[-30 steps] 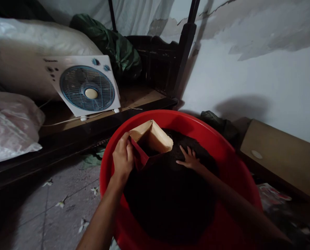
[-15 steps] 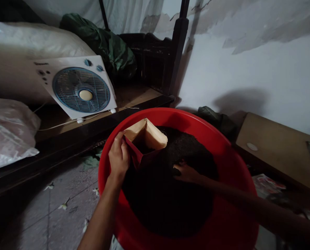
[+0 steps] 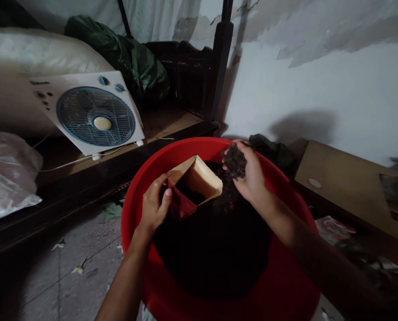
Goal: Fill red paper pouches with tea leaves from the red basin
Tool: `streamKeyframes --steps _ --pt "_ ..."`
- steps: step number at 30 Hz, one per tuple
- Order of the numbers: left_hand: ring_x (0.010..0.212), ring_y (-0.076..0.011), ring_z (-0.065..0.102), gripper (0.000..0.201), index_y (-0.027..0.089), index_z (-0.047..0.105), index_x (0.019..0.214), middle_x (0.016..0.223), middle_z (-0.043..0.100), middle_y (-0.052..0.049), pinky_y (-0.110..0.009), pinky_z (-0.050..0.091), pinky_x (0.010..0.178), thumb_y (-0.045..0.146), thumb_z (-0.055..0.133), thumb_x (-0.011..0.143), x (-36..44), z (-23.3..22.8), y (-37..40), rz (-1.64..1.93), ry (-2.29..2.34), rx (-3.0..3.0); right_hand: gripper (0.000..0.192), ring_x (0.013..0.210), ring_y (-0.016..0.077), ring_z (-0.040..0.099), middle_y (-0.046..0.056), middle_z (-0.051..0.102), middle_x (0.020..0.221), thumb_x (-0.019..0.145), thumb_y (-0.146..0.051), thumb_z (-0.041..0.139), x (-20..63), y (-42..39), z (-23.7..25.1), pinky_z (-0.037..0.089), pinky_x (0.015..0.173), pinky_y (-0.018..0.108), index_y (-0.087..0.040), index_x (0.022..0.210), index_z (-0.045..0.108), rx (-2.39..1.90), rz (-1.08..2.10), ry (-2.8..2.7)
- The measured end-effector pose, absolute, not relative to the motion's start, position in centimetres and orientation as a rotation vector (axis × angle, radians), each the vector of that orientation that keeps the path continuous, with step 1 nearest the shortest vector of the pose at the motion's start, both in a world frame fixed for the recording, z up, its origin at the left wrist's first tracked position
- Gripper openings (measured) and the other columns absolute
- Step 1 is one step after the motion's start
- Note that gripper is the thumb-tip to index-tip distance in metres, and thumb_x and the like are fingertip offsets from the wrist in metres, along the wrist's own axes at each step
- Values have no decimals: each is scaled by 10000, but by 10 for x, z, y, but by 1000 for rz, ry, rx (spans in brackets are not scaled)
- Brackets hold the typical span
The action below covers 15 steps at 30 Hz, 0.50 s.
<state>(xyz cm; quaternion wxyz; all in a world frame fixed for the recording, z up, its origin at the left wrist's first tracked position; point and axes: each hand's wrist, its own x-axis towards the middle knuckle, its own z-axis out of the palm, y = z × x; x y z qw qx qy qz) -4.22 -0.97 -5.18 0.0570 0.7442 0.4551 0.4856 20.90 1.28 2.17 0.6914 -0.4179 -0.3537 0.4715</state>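
A big red basin on the floor holds a heap of dark loose leaves. My left hand grips the near edge of an open bag, red outside and tan inside, which stands tilted in the heap. My right hand is lifted above the heap just right of the bag's mouth, cupped around a clump of the dark leaves. Some bits trail down from it toward the heap.
A white box fan leans on a low dark wooden platform at the left, with a plastic sack and green cloth behind. A brown board lies at the right by the white wall. The tiled floor is littered.
My right hand went from lying flat on the heap to digging in, then rose with a handful of leaves beside the bag's mouth. My left hand kept its hold on the bag.
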Motion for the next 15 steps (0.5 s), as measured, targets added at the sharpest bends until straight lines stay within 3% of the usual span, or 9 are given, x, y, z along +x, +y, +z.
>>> streamKeyframes --steps 3,8,11,15 --pt "1115 -222 674 431 198 575 1286 1230 697 -107 -375 558 950 465 411 990 -41 -52 -9 1428 1384 2260 328 767 163 641 -4 651 882 822 -533 591 185 26 38 529 648 294 -267 1013 560 -792 1078 -802" --pt "1142 -221 664 420 205 578 1292 1243 690 -108 -377 555 958 446 390 1004 -40 -54 -9 1451 1492 2181 288 919 188 671 17 689 892 800 -515 648 157 26 41 547 864 358 -231 819 611 -724 1125 -945" --pt "1155 -220 658 410 212 581 1294 1247 690 -98 -370 547 962 432 384 1010 -40 -54 -9 1483 1544 2137 248 984 186 664 19 727 943 793 -463 704 170 29 35 495 990 385 -219 834 689 -819 922 -1135" --pt "1135 -219 660 405 205 599 1272 1228 696 -95 -364 530 959 400 347 1023 -40 -52 -7 1593 1653 2020 286 1092 220 646 52 732 1093 880 -451 609 222 44 -8 430 1077 443 -216 990 729 -1218 528 -1484"
